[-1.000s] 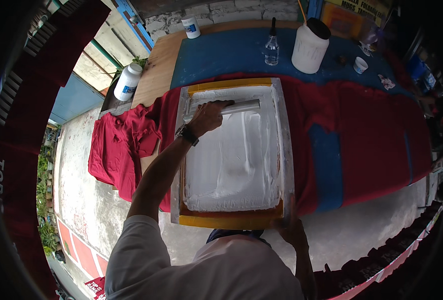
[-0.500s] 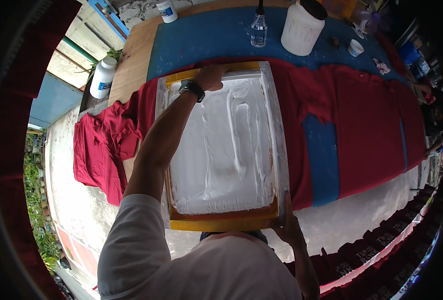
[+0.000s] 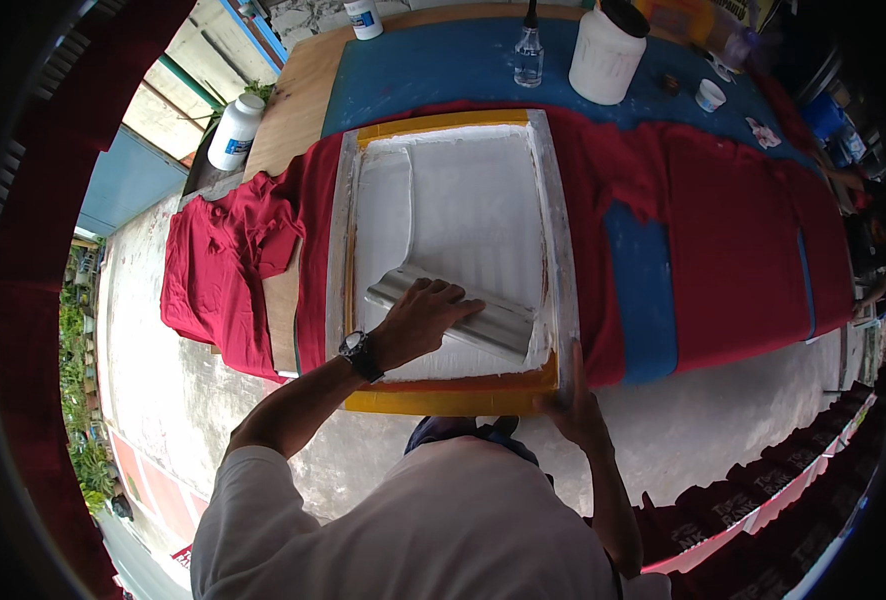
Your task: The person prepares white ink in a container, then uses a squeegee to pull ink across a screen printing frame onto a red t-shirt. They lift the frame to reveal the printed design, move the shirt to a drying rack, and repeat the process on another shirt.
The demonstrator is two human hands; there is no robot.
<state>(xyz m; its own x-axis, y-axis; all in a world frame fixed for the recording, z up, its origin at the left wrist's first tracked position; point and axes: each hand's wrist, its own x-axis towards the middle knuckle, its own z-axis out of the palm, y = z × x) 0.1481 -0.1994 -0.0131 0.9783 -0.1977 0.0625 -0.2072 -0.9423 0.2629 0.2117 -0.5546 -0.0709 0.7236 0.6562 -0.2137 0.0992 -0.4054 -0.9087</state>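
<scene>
A screen-printing frame [image 3: 560, 230], edged with yellow tape at its far and near sides, lies over a dark red shirt. White ink [image 3: 453, 190] coats its mesh, with a thin raised ridge on the left part. My left hand [image 3: 415, 325], with a watch on the wrist, is closed over a grey metal squeegee [image 3: 508, 328]. The squeegee lies slantwise across the near half of the mesh. My right hand [image 3: 575, 408] grips the frame's near right corner, its fingers partly hidden by the frame.
Red shirts [image 3: 738, 250] are spread over the blue table mat [image 3: 643, 300]. Along the far side stand a clear bottle [image 3: 528, 62], a large white jar [image 3: 607, 55] and a small white cup [image 3: 710, 96]. Another white jar [image 3: 236, 132] is at the left.
My left hand has come from the frame's far edge toward me with the squeegee, which now shows fully. Behind it the ink looks smoother. My right hand stays at the near corner.
</scene>
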